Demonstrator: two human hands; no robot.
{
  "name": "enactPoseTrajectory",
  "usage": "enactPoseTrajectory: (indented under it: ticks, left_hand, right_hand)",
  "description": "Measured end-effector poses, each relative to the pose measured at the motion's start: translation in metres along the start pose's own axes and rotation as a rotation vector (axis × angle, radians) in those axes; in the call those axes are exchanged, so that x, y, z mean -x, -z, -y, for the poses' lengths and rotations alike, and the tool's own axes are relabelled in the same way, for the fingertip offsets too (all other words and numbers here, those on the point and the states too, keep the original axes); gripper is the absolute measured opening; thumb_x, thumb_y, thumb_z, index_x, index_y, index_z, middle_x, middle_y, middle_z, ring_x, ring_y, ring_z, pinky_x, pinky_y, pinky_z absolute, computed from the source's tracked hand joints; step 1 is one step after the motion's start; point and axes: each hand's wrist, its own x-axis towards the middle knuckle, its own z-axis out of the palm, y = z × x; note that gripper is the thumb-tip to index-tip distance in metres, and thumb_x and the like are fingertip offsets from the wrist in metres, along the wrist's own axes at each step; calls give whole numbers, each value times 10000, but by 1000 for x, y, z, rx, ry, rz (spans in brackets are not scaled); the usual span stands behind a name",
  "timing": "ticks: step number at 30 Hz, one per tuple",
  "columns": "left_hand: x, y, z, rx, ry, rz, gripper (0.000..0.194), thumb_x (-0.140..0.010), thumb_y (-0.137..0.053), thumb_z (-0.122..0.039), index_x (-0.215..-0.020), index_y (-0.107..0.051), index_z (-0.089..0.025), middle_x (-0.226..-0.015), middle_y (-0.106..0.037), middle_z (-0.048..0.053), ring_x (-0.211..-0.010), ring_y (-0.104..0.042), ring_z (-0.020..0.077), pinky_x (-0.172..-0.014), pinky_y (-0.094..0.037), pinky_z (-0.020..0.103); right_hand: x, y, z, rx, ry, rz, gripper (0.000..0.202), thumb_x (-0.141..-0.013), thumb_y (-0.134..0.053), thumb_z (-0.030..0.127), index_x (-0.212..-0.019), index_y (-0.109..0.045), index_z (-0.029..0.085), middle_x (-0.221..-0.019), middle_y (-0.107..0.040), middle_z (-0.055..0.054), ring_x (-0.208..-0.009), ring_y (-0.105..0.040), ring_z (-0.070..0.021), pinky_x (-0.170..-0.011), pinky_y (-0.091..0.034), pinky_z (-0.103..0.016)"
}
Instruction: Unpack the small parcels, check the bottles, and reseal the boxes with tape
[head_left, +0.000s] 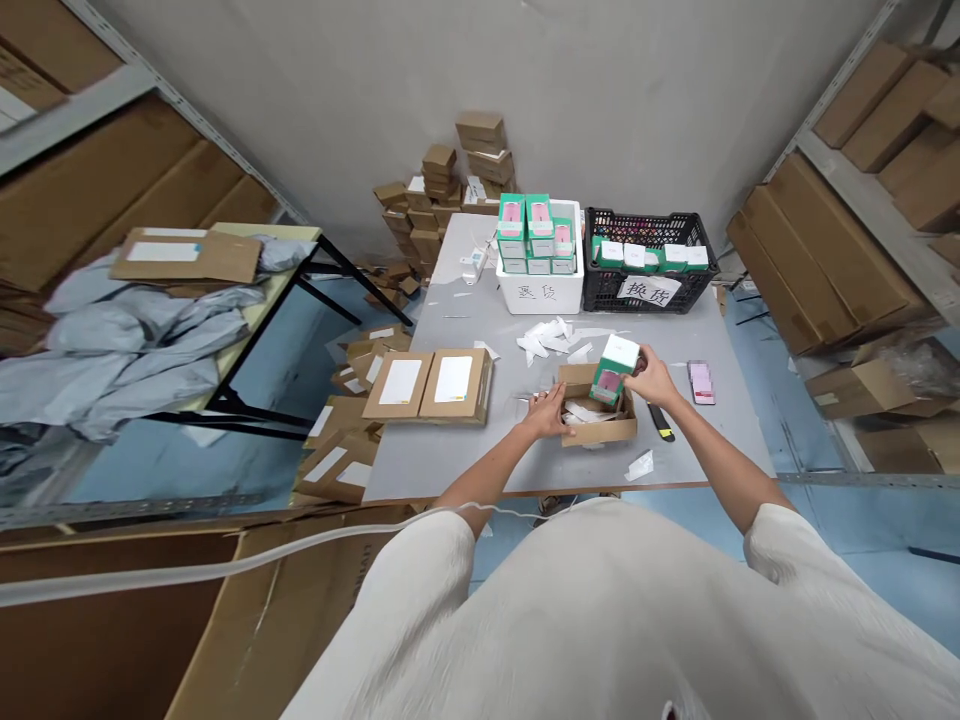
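Observation:
An open brown cardboard box [598, 432] sits near the front of the grey table, with crumpled white paper [589, 411] inside. My left hand [547, 412] grips its left wall. Over the box's right side, my right hand [651, 377] holds a small green-and-white product box [615, 368] with a pink picture, tilted. Right of the cardboard box lies a black-and-yellow utility knife [661, 423]. Beyond it rests a phone [701, 382] with a pinkish screen. White paper scraps [546, 340] are heaped behind the cardboard box.
At the back of the table [450, 455] stand a white bin [540, 296] of green boxes and a black crate [651, 298]. Two labelled cartons [427, 386] lie at left. Grey parcels [127, 340] cover a side table. A white cable [300, 545] crosses in front.

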Motion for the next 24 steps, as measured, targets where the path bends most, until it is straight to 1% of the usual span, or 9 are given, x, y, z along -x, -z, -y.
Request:
enactPoseTrajectory:
  ticks: [3,5,8,10,13,17,21,23,24]
  left_hand:
    - [1,0,-2,-14,9,-8,1488,-678,-897,-697,-1802,-2,-307,-1882,-68,156,-1629,-293,535,-1292,-245,618]
    - [2,0,-4,-23,17,-15,1485,-677,-903,-683,-1802,-11,-301,-1880,-85,160,-1624,-302,535,-1288,-249,615]
    - [5,2,-8,-30,25,-20,1461,-693,-900,-668,-1802,-27,-289,-1877,-108,165,-1628,-304,526,-1292,-244,600]
    - [6,4,-11,-31,33,-16,1449,-700,-904,-656,-1802,-36,-292,-1875,-117,166,-1630,-306,522,-1294,-242,592]
    - [7,8,-14,-29,43,-14,1442,-701,-913,-646,-1801,-45,-304,-1873,-129,169,-1624,-324,520,-1282,-266,580]
    - [10,11,-18,-21,52,-17,1432,-701,-912,-648,-1801,-60,-309,-1872,-140,163,-1620,-334,516,-1274,-284,565]
    - [10,10,-19,-21,66,-4,1435,-699,-908,-647,-1799,-44,-327,-1877,-124,152,-1627,-318,517,-1277,-279,575]
    - [9,8,-19,-23,76,5,1442,-700,-903,-654,-1799,-28,-330,-1878,-113,152,-1636,-301,520,-1279,-273,584]
    - [8,8,-19,-24,81,7,1443,-702,-899,-660,-1799,-23,-329,-1879,-108,153,-1640,-292,524,-1279,-270,589]
  right_hand:
    - [-8,23,-4,-152,51,-130,584,-703,-835,365,-1217,-588,236,-985,-738,-24,-875,-666,-223,-769,-561,-346]
    - [-13,39,-10,-194,72,-216,594,-713,-854,388,-1216,-579,232,-1035,-742,-50,-920,-672,-232,-796,-571,-361]
    - [-18,60,-30,-143,35,-342,604,-731,-846,403,-1236,-569,222,-1057,-752,-66,-913,-680,-236,-810,-578,-373]
    - [-19,65,-49,-62,-37,-388,624,-731,-836,402,-1262,-565,218,-1045,-766,-66,-872,-687,-235,-813,-581,-382]
    - [-12,57,-83,35,-139,-384,656,-728,-829,409,-1296,-569,210,-1049,-790,-83,-886,-712,-257,-839,-586,-395]
    - [6,27,-121,104,-274,-292,648,-745,-820,410,-1311,-583,200,-1029,-808,-110,-954,-735,-295,-878,-586,-415]
    - [26,-1,-143,101,-375,-207,734,-749,-831,424,-1394,-560,202,-1047,-802,-112,-1037,-746,-347,-937,-587,-488]
    - [33,-8,-148,82,-392,-172,767,-761,-827,441,-1432,-538,206,-1110,-788,-120,-1057,-747,-355,-961,-587,-512]
    - [36,-10,-150,72,-384,-160,789,-768,-828,455,-1451,-524,206,-1176,-773,-136,-1061,-745,-351,-967,-588,-513]
